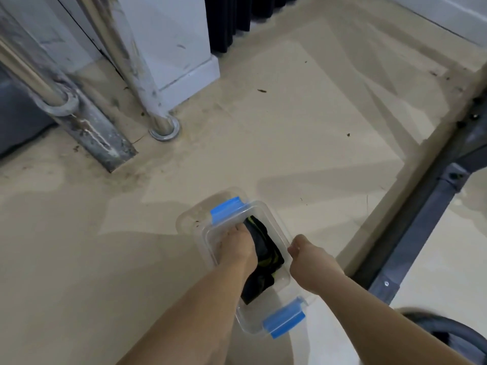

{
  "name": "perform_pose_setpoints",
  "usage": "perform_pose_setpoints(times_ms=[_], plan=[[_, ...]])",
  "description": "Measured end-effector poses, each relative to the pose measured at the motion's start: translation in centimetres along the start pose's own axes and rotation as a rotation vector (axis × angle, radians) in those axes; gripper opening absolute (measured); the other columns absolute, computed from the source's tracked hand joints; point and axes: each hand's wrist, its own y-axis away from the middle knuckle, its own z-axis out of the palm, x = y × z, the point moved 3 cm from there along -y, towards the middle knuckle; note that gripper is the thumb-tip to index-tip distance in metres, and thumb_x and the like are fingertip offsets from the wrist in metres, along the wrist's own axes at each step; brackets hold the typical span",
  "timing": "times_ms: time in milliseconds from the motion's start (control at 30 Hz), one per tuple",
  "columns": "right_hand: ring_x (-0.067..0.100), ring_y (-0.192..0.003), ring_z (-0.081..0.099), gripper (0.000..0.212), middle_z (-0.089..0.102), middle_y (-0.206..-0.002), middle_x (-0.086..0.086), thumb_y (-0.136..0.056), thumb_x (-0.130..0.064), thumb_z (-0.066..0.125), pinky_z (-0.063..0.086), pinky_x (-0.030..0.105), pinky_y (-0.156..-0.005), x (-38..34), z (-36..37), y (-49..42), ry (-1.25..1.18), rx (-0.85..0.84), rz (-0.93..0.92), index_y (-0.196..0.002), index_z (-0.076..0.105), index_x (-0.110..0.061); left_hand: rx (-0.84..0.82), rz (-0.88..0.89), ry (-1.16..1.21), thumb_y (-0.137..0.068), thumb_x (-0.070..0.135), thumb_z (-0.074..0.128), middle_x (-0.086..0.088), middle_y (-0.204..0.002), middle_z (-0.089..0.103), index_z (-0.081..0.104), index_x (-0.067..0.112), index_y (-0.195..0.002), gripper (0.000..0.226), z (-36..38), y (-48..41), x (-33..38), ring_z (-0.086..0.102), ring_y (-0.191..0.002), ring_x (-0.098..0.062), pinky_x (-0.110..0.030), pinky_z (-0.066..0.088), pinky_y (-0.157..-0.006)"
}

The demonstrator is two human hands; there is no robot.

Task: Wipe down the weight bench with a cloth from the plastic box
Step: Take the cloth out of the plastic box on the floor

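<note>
A clear plastic box (280, 233) with blue clip handles stands on the beige floor, its lid off and lying under or beside it at the far left. Inside lies a dark cloth (266, 256) with yellow-green stripes. My left hand (237, 246) reaches down into the box, fingers on the cloth's left side. My right hand (300, 248) pinches the box's right rim, fingers closed on it. A dark grey metal frame (421, 225), probably the weight bench's base, runs diagonally at the right.
Chrome posts (160, 122) and a scuffed grey metal bar (92, 127) stand at the upper left beside a white column base (189, 75). A dark curtain (232, 19) hangs at the top. A round dark object (453, 335) sits at the lower right corner. Bits of debris dot the floor.
</note>
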Motion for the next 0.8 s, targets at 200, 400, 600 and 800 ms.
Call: perform_pose_setpoints(times_ms=[200, 400, 600, 800], plan=[[0.033, -0.072, 0.072, 0.023, 0.065, -0.102, 0.016, -0.106, -0.036, 0.036, 0.065, 0.047, -0.07, -1.0, 0.0, 0.3, -0.31, -0.034, 0.049, -0.112, 0.041, -0.015, -0.002, 0.12, 0.184, -0.077, 0.02, 0.065, -0.003, -0.109, 0.057, 0.054, 0.014, -0.118, 0.042, -3.8, 1.3, -0.3, 0.061, -0.103, -0.027, -0.032, 0.051, -0.082], [0.035, -0.049, 0.069, 0.028, 0.066, -0.11, 0.023, -0.108, -0.03, 0.036, 0.065, 0.05, -0.061, -6.3, -0.1, 0.5, -0.772, -0.155, 0.082, -0.115, 0.045, -0.004, 0.237, 0.159, 0.253, -0.073, 0.017, 0.063, -0.005, -0.104, 0.054, 0.05, 0.017, -0.091, 0.023, -15.7, 4.9, -2.0, 0.058, -0.087, -0.027, -0.033, 0.046, -0.068], [0.035, -0.075, 0.071, 0.028, 0.066, -0.104, 0.019, -0.107, -0.03, 0.044, 0.063, 0.048, -0.079, -10.4, 0.1, -0.2, -0.936, -0.202, 0.037, -0.117, 0.049, -0.005, 0.389, 0.14, 0.361, -0.075, 0.016, 0.061, -0.006, -0.091, 0.056, 0.044, 0.018, -0.086, 0.021, -21.9, 8.7, -6.2, 0.059, -0.083, -0.029, -0.041, 0.054, -0.069], [0.03, -0.101, 0.072, 0.019, 0.067, -0.119, 0.012, -0.104, -0.016, 0.045, 0.06, 0.054, -0.093, -11.6, 0.4, 1.0, -1.045, -0.39, -0.029, -0.118, 0.057, -0.015, 0.474, -0.047, 0.592, -0.075, 0.01, 0.063, -0.008, -0.094, 0.06, 0.05, 0.011, -0.096, 0.025, -20.8, 10.4, -10.2, 0.06, -0.086, -0.029, -0.037, 0.051, -0.067]])
